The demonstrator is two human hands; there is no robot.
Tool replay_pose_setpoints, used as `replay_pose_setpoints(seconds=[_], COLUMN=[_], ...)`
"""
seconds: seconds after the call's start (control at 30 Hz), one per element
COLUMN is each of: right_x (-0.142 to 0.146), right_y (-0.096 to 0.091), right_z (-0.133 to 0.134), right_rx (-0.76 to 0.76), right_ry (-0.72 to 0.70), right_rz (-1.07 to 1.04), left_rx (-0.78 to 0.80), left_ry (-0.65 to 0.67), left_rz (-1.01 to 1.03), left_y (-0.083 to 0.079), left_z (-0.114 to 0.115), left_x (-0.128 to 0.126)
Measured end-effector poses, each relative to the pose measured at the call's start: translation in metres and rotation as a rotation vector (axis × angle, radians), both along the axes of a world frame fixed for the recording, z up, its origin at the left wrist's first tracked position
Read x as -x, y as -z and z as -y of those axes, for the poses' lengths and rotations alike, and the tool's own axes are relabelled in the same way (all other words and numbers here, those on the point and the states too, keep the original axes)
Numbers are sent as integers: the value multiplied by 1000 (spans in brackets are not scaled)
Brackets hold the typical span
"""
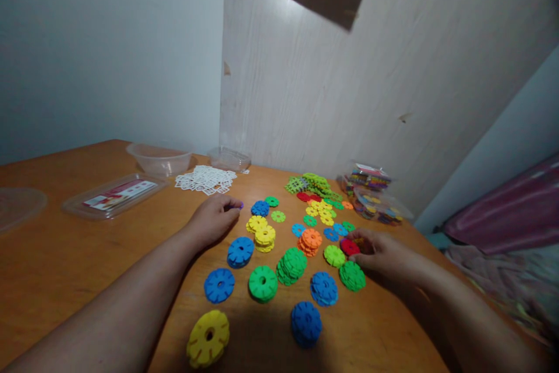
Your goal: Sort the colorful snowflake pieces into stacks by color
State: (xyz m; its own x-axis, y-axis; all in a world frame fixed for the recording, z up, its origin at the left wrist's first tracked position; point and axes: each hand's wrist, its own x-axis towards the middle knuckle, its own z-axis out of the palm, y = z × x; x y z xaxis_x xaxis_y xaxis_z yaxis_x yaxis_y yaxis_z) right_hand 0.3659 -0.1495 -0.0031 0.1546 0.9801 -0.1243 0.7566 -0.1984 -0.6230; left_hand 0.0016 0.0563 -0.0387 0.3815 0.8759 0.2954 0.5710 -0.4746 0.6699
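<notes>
My left hand is closed in a pinch at the left of the colored discs. Between its fingertips shows the edge of a small purple piece, mostly hidden. On the right, my right hand grips a red notched disc by its edge; a bit of purple shows beside it. Just below that hand lies a green stack, with a lime stack to its left. Nearest my left hand are a blue stack and a yellow stack.
More notched discs, including an orange stack and a large yellow stack, spread across the wooden table. Behind are white flat pieces, a clear tub, a lid and green lattice pieces. Filled containers stand at right.
</notes>
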Motion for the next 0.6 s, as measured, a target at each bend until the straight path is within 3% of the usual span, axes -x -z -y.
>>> replay_pose_setpoints(seconds=[0.13,0.37,0.6], right_x=[-2,-4,-4], right_y=[0,3,4], right_z=[-3,-9,-9], right_rx=[-20,4,-5], right_ry=[21,-70,-66], right_rz=[63,253,254], left_rx=[-7,2,15], left_ry=[11,8,8], left_rz=[13,15,4], left_y=[1,-3,-5], left_z=[0,2,4], left_x=[1,0,0])
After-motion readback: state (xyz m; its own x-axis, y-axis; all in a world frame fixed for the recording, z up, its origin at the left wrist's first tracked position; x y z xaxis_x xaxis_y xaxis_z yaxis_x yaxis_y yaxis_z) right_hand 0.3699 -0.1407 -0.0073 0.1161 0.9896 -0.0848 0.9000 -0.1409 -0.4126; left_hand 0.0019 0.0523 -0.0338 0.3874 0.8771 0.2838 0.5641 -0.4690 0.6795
